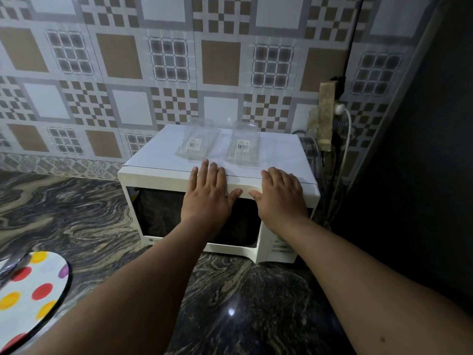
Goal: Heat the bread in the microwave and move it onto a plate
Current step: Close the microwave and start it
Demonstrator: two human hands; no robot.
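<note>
Left hand: your left hand [208, 193] lies flat on the microwave's top front edge, fingers straight and together, thumb out to the right. It grips nothing.
Right hand: your right hand [280, 194] lies flat beside it on the same edge, fingers reaching onto the top panel, thumb pointing left. It holds nothing. The two thumb tips are close but apart.
Microwave: the white microwave [158, 175] stands on the counter against the tiled wall, door closed. The window is dark, so I cannot tell what is inside.
Bread: not visible anywhere. I cannot tell whether it is in the microwave.
Left container: a clear plastic clamshell [197, 140] sits on the microwave top, just beyond your left fingertips. It has a barcode label and looks empty.
Right container: a second clear clamshell [243, 147] sits beside the first, apart from it, also labelled and apparently empty.
Plate: a white plate with red, yellow and purple dots [33, 295] is on the counter at lower left, well apart from the microwave. A metal utensil [11, 265] rests on its far edge; I cannot tell which kind.
Counter: dark marbled stone [84, 221].
Power: a wall socket strip [326, 116] to the right of the microwave has a white plug and cable in it.
</note>
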